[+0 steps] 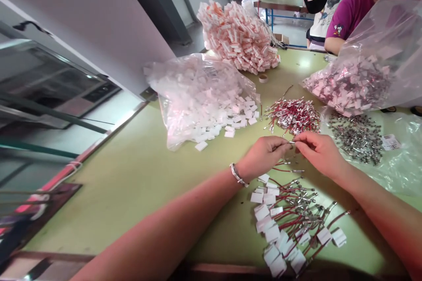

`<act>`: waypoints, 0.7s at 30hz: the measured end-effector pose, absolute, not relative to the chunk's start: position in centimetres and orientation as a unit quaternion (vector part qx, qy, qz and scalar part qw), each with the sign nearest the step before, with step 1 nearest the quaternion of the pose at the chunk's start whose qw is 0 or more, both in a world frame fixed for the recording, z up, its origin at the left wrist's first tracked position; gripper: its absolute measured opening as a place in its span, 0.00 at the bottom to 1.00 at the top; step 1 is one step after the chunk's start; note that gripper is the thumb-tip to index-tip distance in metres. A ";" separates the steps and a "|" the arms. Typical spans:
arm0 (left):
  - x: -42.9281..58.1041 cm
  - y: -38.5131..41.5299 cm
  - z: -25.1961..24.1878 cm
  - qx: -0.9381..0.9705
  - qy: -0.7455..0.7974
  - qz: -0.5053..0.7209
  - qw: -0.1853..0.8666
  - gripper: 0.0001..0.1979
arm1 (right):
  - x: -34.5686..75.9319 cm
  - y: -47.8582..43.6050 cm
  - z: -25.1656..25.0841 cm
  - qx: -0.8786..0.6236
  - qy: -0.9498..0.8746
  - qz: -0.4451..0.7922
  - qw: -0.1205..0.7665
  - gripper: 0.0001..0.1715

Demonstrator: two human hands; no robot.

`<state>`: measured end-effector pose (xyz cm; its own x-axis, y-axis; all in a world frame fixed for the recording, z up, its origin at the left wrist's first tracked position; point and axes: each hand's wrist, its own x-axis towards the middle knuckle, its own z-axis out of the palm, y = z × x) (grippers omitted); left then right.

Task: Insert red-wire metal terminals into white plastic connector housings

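My left hand (266, 154) and my right hand (318, 151) meet above the table, fingertips pinched close together. A small silvery metal piece (292, 142) shows between them, with both hands closed on it; its ends are hidden by the fingers. Just beyond lies a heap of short red wires with metal ends (296, 116). Below the hands, a few loose red wires (281, 169) lie on the table. Nearer to me spreads a group of red wires with metal ends (305, 208), with white plastic tabs (272, 232) at their other ends.
A clear bag of white plastic pieces (201, 96) spills open at left. Behind it rises a pile of pale orange-white pieces (239, 39). To the right are small dark metal parts (358, 138) on plastic sheeting (402, 158) and another filled bag (352, 83). A person (351, 17) is across the table.
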<state>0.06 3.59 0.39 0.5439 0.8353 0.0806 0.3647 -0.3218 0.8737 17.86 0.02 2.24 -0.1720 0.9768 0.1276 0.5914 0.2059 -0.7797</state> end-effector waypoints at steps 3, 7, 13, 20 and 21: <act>0.0 3.5 0.3 0.773 0.380 0.280 0.423 0.13 | 17.8 -0.1 2.0 -0.544 -0.698 0.321 0.338 0.07; 0.1 3.5 0.5 0.770 0.383 0.292 0.418 0.14 | 18.3 -0.1 1.9 -0.557 -0.653 0.366 0.359 0.08; -0.3 3.5 0.0 0.817 0.357 0.286 0.352 0.15 | 18.6 -0.2 2.2 -0.544 -0.707 0.322 0.317 0.07; -0.8 3.4 -0.2 0.929 0.257 0.203 0.174 0.14 | 18.7 -0.5 2.7 -0.552 -0.628 0.503 0.220 0.09; -0.8 3.7 0.0 0.925 0.256 0.205 0.190 0.14 | 18.7 -0.4 2.7 -0.557 -0.642 0.479 0.222 0.10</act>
